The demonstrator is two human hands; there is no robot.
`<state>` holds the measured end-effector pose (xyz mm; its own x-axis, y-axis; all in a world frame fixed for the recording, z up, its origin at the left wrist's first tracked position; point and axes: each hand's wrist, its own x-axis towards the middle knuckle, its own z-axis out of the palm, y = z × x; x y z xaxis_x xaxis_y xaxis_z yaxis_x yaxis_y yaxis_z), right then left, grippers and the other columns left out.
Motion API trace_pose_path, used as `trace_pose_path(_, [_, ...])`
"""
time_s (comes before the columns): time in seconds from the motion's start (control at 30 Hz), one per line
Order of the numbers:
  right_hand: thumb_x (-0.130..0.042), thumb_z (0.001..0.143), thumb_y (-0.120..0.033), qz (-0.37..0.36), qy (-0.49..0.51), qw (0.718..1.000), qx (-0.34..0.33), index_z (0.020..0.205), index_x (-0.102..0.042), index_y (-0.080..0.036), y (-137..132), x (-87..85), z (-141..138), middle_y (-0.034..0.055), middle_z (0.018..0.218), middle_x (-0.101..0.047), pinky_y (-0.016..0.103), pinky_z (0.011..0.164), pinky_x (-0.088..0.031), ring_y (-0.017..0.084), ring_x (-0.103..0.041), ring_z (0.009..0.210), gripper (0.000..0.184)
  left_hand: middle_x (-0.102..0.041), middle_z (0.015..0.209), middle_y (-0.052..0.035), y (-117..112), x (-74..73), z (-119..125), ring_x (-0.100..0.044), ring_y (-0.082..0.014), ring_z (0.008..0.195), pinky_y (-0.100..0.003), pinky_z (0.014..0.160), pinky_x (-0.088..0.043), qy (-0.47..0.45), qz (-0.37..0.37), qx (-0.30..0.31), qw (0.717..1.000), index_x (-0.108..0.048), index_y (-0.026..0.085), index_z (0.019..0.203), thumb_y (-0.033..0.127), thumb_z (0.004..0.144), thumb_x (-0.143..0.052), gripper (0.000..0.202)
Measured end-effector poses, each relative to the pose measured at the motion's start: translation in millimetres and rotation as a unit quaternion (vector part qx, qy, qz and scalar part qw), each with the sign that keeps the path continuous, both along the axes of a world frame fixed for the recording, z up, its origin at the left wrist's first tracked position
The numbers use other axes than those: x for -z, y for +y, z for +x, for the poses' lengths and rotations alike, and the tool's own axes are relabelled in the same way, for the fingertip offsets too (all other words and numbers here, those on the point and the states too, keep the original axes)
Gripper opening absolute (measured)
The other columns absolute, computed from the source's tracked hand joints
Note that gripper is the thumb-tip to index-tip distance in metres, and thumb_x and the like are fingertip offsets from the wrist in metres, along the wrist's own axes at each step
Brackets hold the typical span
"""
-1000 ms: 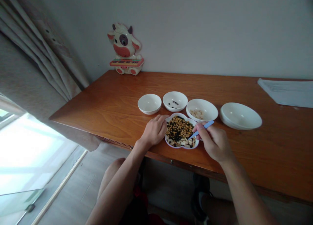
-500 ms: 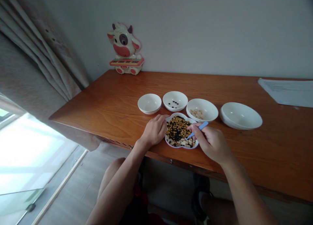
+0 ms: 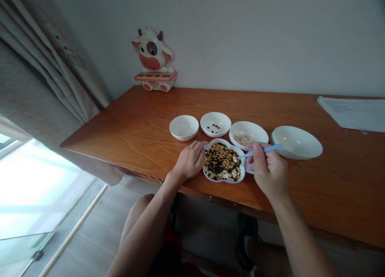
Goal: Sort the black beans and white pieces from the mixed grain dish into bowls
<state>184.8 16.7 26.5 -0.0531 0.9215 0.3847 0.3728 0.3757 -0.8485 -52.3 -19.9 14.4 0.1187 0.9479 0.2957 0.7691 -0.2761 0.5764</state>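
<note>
A white flower-shaped dish with a purple edge (image 3: 205, 175) lies near the table's front edge. It holds a mix of black beans, yellow kernels and pale, elongated seeds. My left hand (image 3: 190, 159) grips its left rim, fingers curled. In my right hand (image 3: 269, 168), thumb and fingers pinch blue tweezers (image 3: 272, 147). A pale seed (image 3: 235, 159) shows at the tweezers' tip, above the dish's right side. Behind the dish, one white bowl (image 3: 215, 114) has several black beans in it, and another bowl (image 3: 255, 128) has pale pieces.
An unfilled white bowl (image 3: 184, 120) stands at the left end of the row, and white bowls that look stacked (image 3: 296, 153) stand at the right. A cow-shaped toy piano (image 3: 155, 62) sits by the wall. Papers (image 3: 355, 112) lie at the back right of the wooden table (image 3: 331, 180).
My right hand has moved right and slightly up, lifting the tweezers from the pale seeds at the dish's front to its right side, a pale seed at the tip. My left hand stays put.
</note>
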Motion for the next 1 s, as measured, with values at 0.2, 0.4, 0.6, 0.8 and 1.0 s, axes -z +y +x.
trace_pose_path(0.2, [-0.055,0.094,-0.059,-0.031,0.243,0.963,0.115,0.096,-0.064,-0.02,10.1,-3.2,-1.5,-0.0028,0.064,-0.056,0.02,0.041,-0.033,0.009,-0.046,0.048,0.04,-0.067,0.117,-0.0142,0.0,-2.3,-0.3,-0.065,-0.0256,0.107,-0.04,0.097,-0.051,0.004,-0.006,0.002,1.0,-0.058,0.013,0.128,0.025,0.103,-0.034,0.036])
trace_pose_path(0.4, [-0.059,0.09,-0.056,-0.065,0.315,0.936,0.143,0.089,-0.059,-0.023,17.1,-5.2,2.7,-0.0052,0.06,-0.051,0.022,0.038,-0.025,0.008,-0.035,0.042,0.033,-0.067,0.115,-0.0128,0.0,-0.1,-1.2,-0.065,-0.0249,0.106,-0.039,0.096,-0.051,0.007,-0.004,0.001,1.0,-0.058,0.016,0.128,0.025,0.103,-0.035,0.035])
trace_pose_path(0.6, [-0.057,0.091,-0.059,-0.043,0.311,0.938,0.145,0.089,-0.058,-0.023,20.3,-3.8,6.0,-0.005,0.062,-0.054,0.022,0.039,-0.025,0.007,-0.035,0.043,0.037,-0.067,0.114,-0.0129,-0.2,-2.3,-0.3,-0.065,-0.0248,0.103,-0.038,0.093,-0.052,0.01,-0.001,-0.001,1.0,-0.058,0.015,0.126,0.025,0.103,-0.034,0.035])
trace_pose_path(0.8, [-0.055,0.093,-0.062,-0.005,0.27,0.951,0.15,0.09,-0.06,-0.022,26.9,2.3,15.3,-0.0038,0.064,-0.057,0.023,0.04,-0.028,0.008,-0.039,0.045,0.041,-0.067,0.114,-0.0136,0.1,-2.7,0.1,-0.065,-0.0256,0.105,-0.04,0.095,-0.052,0.009,-0.002,0.002,1.0,-0.058,0.014,0.126,0.025,0.103,-0.034,0.035])
trace_pose_path(1.0, [-0.055,0.094,-0.062,-0.017,0.261,0.956,0.134,0.091,-0.063,-0.023,25.7,4.9,12.3,-0.0017,0.067,-0.06,0.025,0.041,-0.028,0.009,-0.039,0.046,0.04,-0.068,0.114,-0.0124,0.5,-0.8,-0.5,-0.066,-0.0245,0.103,-0.038,0.093,-0.052,0.005,0.004,-0.004,1.0,-0.058,0.016,0.126,0.025,0.103,-0.035,0.034])
